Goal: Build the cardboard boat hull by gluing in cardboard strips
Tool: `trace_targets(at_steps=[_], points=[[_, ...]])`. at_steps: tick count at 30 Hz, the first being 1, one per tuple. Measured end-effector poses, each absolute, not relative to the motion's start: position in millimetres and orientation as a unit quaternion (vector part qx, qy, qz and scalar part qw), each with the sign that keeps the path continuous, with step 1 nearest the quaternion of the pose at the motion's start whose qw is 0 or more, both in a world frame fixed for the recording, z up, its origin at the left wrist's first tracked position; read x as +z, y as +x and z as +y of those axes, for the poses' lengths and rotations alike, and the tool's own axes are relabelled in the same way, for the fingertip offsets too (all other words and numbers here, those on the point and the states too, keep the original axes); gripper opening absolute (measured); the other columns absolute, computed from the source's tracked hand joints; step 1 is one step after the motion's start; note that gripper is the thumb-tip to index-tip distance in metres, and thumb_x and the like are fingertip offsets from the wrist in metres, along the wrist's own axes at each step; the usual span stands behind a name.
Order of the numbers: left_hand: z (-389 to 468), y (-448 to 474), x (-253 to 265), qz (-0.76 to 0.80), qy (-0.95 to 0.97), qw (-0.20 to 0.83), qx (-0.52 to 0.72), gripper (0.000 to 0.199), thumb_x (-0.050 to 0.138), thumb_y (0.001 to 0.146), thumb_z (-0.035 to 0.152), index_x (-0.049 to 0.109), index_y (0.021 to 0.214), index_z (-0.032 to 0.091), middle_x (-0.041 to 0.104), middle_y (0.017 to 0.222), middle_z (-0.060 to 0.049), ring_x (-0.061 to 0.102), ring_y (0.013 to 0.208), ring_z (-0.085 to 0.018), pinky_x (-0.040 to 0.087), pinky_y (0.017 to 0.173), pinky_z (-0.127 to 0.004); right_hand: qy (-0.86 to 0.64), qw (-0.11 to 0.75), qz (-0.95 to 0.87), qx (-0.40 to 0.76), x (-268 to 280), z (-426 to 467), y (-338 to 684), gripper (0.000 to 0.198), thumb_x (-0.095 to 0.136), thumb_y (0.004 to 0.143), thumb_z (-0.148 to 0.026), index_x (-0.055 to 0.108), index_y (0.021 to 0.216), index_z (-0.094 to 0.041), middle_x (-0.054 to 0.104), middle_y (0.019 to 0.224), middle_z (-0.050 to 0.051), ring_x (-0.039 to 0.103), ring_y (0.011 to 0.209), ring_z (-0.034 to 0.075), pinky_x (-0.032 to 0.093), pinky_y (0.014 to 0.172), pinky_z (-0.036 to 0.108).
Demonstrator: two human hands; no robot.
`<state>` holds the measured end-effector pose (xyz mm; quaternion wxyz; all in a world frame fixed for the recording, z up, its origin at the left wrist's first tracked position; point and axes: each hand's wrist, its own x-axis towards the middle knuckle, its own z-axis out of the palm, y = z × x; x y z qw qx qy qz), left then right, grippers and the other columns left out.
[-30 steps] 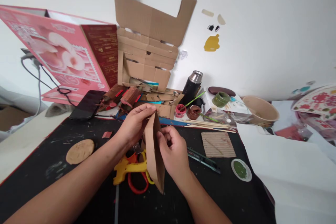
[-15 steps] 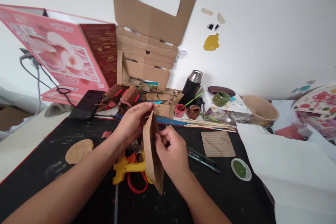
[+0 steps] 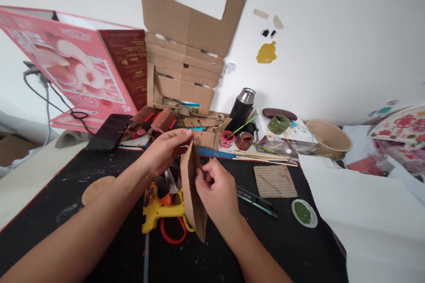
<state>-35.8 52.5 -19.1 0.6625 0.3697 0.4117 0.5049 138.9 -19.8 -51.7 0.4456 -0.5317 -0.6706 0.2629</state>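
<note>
A folded piece of brown cardboard (image 3: 190,185) stands on edge between my hands, above the black work surface. My left hand (image 3: 166,150) is closed, with thumb and fingertips pinching at its top corner; a thin torn-looking strip shows there. On the inner side, my right hand (image 3: 215,185) grips the cardboard between thumb and curled fingers. Just behind and left of it lie a yellow glue gun (image 3: 154,212) and scissors with red-orange handles (image 3: 174,232), partly hidden by the cardboard. A green utility knife (image 3: 257,201) rests right of my right hand.
Corrugated cardboard (image 3: 275,181) and a green paint lid (image 3: 303,213) lie to the right. Behind stand paint jars (image 3: 245,140), a black thermos (image 3: 241,110), wooden sticks (image 3: 262,157) and a phone (image 3: 109,132). A round tan disc (image 3: 96,189) is partly under my left forearm.
My left fingertips have drawn slightly left at the cardboard's top corner. The left forearm has shifted, covering more of the tan disc and uncovering more of the glue gun. My right hand stays put.
</note>
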Motion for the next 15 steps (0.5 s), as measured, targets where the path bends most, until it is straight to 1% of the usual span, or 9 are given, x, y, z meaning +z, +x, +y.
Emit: trace_targets(at_steps=[5,11,15], points=[[51.2,-34.9,-21.1,0.411,0.382,0.665,0.492,0.048,0.101,0.064,0.054,0.077,0.076,0.015,0.069,0.071,-0.001,0.059,0.063,-0.012,0.047,0.062,-0.022,-0.532,0.444,-0.674,0.255,-51.3,-19.5,138.2,0.018,0.059,0.092,-0.029,0.056,0.075,-0.023,0.046,0.055,-0.008,0.042,0.048,0.011,0.031,0.053,0.024],[52.2,-34.1,-25.3,0.409,0.375,0.676,0.484,0.047,0.100,0.065,0.053,0.077,0.075,0.013,0.068,0.069,-0.002,0.058,0.061,-0.012,0.046,0.060,-0.022,-0.529,0.440,-0.679,0.256,-51.1,-19.6,137.0,0.017,0.060,0.091,-0.028,0.055,0.075,-0.023,0.047,0.056,-0.008,0.044,0.049,0.012,0.030,0.053,0.025],[52.9,-33.0,-26.6,0.406,0.370,0.680,0.485,0.048,0.097,0.068,0.056,0.076,0.071,0.014,0.068,0.068,-0.003,0.059,0.061,-0.013,0.047,0.060,-0.022,-0.527,0.440,-0.680,0.258,-50.2,-20.4,137.4,0.018,0.060,0.091,-0.027,0.055,0.074,-0.023,0.047,0.056,-0.007,0.044,0.050,0.012,0.029,0.054,0.026]])
